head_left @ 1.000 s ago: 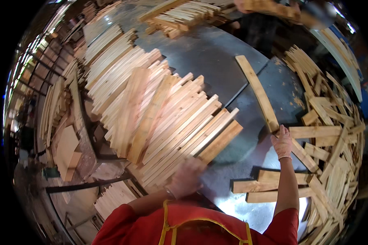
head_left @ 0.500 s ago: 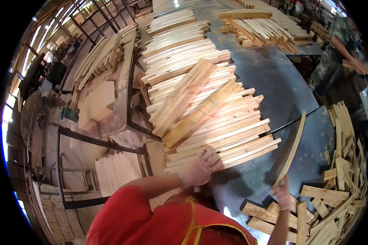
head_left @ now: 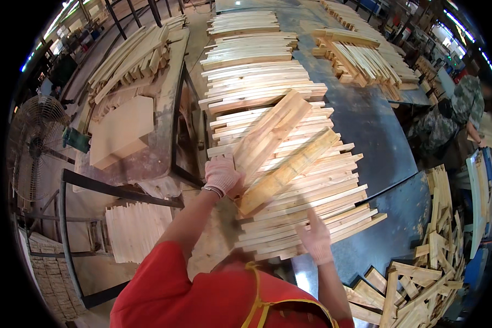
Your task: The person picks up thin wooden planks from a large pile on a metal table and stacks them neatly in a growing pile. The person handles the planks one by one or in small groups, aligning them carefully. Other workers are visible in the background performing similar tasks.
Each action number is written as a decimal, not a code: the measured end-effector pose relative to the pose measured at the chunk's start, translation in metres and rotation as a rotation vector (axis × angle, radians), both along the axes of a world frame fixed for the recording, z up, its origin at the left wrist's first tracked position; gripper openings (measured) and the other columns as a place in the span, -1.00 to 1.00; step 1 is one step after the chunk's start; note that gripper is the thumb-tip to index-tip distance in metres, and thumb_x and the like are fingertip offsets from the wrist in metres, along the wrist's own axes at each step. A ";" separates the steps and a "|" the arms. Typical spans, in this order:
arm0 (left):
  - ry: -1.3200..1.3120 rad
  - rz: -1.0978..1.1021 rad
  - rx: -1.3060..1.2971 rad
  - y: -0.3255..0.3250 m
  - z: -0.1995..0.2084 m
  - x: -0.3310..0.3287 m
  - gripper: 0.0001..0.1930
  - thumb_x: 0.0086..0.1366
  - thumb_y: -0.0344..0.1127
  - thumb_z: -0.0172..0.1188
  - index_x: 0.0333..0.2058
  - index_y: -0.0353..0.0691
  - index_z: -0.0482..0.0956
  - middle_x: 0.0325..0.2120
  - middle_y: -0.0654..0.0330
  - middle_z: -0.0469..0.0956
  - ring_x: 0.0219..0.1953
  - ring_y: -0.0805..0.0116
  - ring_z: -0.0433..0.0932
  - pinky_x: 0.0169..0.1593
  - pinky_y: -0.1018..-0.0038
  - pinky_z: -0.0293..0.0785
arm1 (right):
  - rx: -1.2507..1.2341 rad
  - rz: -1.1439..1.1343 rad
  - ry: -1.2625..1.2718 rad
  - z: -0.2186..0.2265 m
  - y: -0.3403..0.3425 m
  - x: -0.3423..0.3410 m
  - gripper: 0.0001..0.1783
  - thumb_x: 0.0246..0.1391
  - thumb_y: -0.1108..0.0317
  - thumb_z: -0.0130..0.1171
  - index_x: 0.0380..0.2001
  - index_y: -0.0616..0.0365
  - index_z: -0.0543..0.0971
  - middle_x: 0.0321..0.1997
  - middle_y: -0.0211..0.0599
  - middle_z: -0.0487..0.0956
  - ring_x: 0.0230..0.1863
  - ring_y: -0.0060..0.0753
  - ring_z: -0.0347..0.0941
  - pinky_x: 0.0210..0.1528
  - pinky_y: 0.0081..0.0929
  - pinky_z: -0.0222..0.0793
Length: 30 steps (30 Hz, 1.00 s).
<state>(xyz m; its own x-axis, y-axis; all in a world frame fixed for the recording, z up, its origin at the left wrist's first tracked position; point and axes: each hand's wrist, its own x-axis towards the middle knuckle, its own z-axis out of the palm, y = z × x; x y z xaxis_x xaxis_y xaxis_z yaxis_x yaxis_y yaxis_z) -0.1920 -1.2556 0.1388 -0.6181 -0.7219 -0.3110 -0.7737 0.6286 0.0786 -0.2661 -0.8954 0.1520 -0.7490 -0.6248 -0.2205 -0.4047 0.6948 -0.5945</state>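
Narrow wooden strips (head_left: 306, 191) lie side by side in long rows on a dark metal table. Two wider boards rest slantwise on top: a pale board (head_left: 276, 128) and, nearer me, a yellower board (head_left: 290, 172). My left hand (head_left: 222, 174), in a pale glove, is closed at the lower left end of the pale board; its thumb is hidden. Over the nearest strips is my right hand (head_left: 314, 239), gloved, holding nothing, with fingers apart and slightly blurred.
Loose offcuts (head_left: 415, 284) are heaped at the lower right. On the left stand a wooden bench (head_left: 164, 142) with stacked lumber, a metal frame (head_left: 65, 218) and a caged fan (head_left: 35, 145). A co-worker (head_left: 454, 115) stands at the far right beside the table.
My right hand has let go of the thin curved strip and moved left over the row. My left hand has gone from the near strips to the pale board's end. The view has shifted.
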 end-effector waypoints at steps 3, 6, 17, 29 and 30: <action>0.071 0.036 0.093 -0.021 -0.006 -0.003 -0.27 0.22 0.14 0.31 0.28 -0.16 0.58 0.08 0.02 0.72 0.13 0.00 0.69 0.18 0.13 0.59 | 0.172 -0.058 0.124 -0.014 -0.087 -0.033 -0.01 0.19 -0.16 0.32 0.55 0.09 0.26 0.51 0.11 0.40 0.54 0.15 0.26 0.56 0.00 0.15; 0.167 -0.040 0.366 -0.047 -0.003 0.011 -0.34 0.23 0.10 0.31 0.22 -0.18 0.66 -0.01 0.00 0.74 0.03 -0.04 0.73 0.12 0.17 0.64 | 0.324 -0.104 0.092 -0.029 -0.135 -0.033 0.14 0.16 -0.26 0.30 0.63 0.07 0.13 0.66 0.06 0.21 0.68 0.07 0.03 0.67 0.06 -0.09; 0.221 -0.163 0.387 0.015 0.000 0.029 -0.06 0.18 0.04 0.36 0.52 -0.10 0.30 0.23 -0.05 0.57 0.31 -0.03 0.53 0.38 0.20 0.43 | 0.118 -0.139 0.202 -0.065 -0.167 -0.019 0.10 0.15 -0.08 0.34 0.62 0.15 0.13 0.63 0.17 0.20 0.65 0.22 0.06 0.65 0.01 0.00; 0.705 0.356 1.639 0.030 0.006 0.030 -0.36 0.25 -0.37 0.47 0.31 -0.17 0.50 -0.15 0.27 0.62 -0.19 0.41 0.63 -0.13 0.43 0.66 | -1.087 -0.789 -1.017 -0.049 -0.171 -0.026 -0.23 0.33 0.38 0.30 0.54 0.24 0.29 0.32 -0.09 0.58 0.26 -0.24 0.54 0.28 -0.28 0.50; 0.689 0.421 1.601 0.036 0.010 0.030 -0.39 0.26 -0.37 0.46 0.29 -0.16 0.50 -0.19 0.31 0.62 -0.25 0.44 0.62 -0.17 0.47 0.65 | -1.076 -0.746 -1.076 -0.048 -0.160 -0.031 -0.30 0.37 0.35 0.27 0.51 0.25 0.36 0.26 -0.12 0.63 0.21 -0.27 0.57 0.23 -0.27 0.54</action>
